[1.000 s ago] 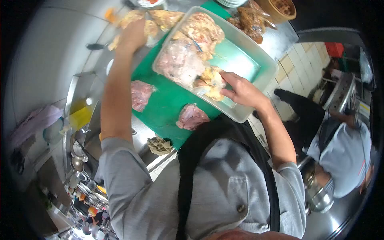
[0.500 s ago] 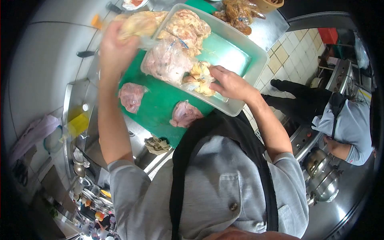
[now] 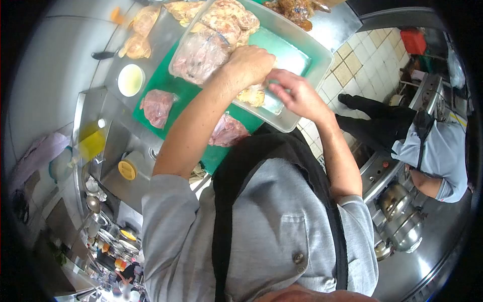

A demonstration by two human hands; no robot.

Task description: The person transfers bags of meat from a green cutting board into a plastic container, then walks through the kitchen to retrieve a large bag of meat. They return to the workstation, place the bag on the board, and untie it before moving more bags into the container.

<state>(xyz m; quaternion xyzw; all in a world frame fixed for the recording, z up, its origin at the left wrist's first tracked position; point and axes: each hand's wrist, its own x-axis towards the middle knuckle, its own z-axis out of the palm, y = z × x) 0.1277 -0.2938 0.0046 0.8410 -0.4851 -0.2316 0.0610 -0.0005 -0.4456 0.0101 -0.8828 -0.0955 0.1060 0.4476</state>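
My left hand (image 3: 253,64) reaches across into the translucent plastic bin (image 3: 289,120), its fingers curled and mostly hidden. Facing it, my right hand (image 3: 298,95) is slightly blurred, its fingertips closed at a bag of yellow-skinned chicken (image 3: 253,96) that my hands partly cover. Larger clear bags of pale raw meat (image 3: 200,54) and yellowish chicken (image 3: 229,21) fill the bin's left part. Two bagged pink meat pieces, one at the left (image 3: 157,107) and one partly behind my left forearm (image 3: 229,131), lie on the green cutting board (image 3: 193,103).
Bagged yellow chicken pieces (image 3: 137,44) lie on the counter by a dark-handled utensil (image 3: 103,55) and a white bowl of yellowish liquid (image 3: 131,80). Brown bagged meat (image 3: 297,12) sits beyond the bin. A sink holds a yellow-lidded container (image 3: 128,170). A co-worker (image 3: 427,146) stands at right.
My left hand has put down the bagged yellow chicken at the counter's far left and come across to my right hand in the bin. The white bowl and yellow-lidded container now show.
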